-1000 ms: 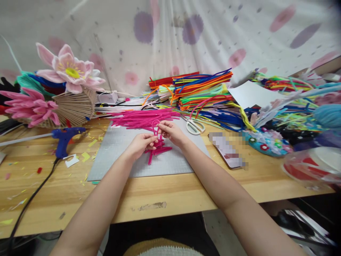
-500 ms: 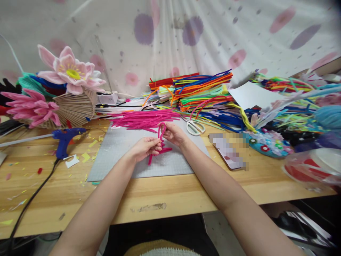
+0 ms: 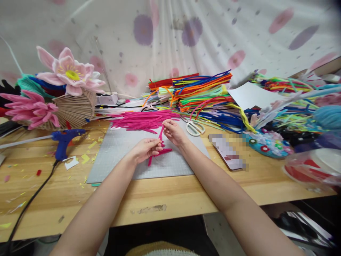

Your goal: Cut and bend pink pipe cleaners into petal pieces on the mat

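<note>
Both my hands are over the grey cutting mat [image 3: 112, 160], closed on one magenta pipe cleaner [image 3: 161, 132] that is bent into a narrow loop. My left hand [image 3: 147, 149] pinches its lower part between thumb and fingers. The upper end of the loop sits in the fingertips of my right hand [image 3: 174, 132]. Below my hands, short magenta pieces [image 3: 162, 152] show above the mat; whether they join the held pipe cleaner I cannot tell. A pile of magenta pipe cleaners [image 3: 144, 119] lies across the mat's far edge.
White-handled scissors [image 3: 195, 128] lie right of the pile, near a phone [image 3: 226, 153]. At left are a blue glue gun [image 3: 64, 140] with its cord and pink fuzzy flowers [image 3: 71, 73]. Colourful pipe cleaner bundles [image 3: 202, 90] line the back; a plastic-wrapped tub [image 3: 314, 167] stands right.
The rounded loop above my left hand has become narrow and straight. My right fingers have closed over its top and moved slightly up. My left hand has stayed almost still.
</note>
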`<state>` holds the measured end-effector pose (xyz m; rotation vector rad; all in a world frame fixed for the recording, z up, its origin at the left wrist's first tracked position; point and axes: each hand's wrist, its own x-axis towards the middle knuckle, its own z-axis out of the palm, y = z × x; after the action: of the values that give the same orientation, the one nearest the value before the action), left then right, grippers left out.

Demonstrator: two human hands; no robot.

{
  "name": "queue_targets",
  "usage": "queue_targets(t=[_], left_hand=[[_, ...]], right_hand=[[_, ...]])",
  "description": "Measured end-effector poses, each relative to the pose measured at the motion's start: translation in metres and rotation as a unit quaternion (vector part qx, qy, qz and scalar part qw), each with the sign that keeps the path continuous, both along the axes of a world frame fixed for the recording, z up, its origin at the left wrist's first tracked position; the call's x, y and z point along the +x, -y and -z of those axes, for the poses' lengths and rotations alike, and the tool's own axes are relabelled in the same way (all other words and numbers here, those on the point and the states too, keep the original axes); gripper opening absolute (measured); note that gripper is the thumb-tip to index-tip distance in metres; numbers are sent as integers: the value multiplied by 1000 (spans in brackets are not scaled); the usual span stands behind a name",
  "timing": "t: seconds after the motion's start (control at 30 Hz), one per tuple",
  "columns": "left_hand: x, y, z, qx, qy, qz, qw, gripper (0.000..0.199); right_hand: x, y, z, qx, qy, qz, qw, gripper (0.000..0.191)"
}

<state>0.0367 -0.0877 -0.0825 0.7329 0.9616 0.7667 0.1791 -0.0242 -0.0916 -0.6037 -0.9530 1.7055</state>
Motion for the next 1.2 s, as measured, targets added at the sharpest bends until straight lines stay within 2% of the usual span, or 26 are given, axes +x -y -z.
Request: queue_targets(t=[0.2, 0.37, 0.53, 0.63, 0.7, 0.8, 0.9, 0.97, 1.1, 1.2], left_hand=[[-3, 0, -1, 20, -28, -31, 999, 11], [-6, -2, 3, 12, -26, -24, 999, 11], [-16, -5, -5, 0, -28, -43, 999, 9], [-26, -8, -8, 33, -67, -77, 994, 9], [-34, -11, -4, 83, -126, -105, 983, 11], [-45, -17, 9, 177, -284, -118, 935, 18], [-53, -23, 21, 239, -468, -89, 846, 20], [-56, -27, 22, 257, -551, -92, 789, 25], [-56, -37, 13, 288, -650, -145, 688, 26], [-54, -50, 7, 294, -701, -138, 635, 26]], right_hand=[[0, -2, 2, 17, 31, 21, 999, 21], [1, -3, 3, 9, 60, 25, 998, 20], [2, -4, 5, -14, 81, 62, 995, 20], [1, -3, 7, 5, 114, 56, 992, 21], [1, -3, 10, 44, 169, 41, 984, 21], [0, -3, 17, 122, 277, 6, 953, 21], [0, -3, 23, 172, 364, -46, 914, 23], [1, -3, 24, 191, 394, -43, 898, 26], [7, -7, 25, 175, 368, 68, 911, 34], [11, -11, 27, 121, 330, 110, 930, 36]])
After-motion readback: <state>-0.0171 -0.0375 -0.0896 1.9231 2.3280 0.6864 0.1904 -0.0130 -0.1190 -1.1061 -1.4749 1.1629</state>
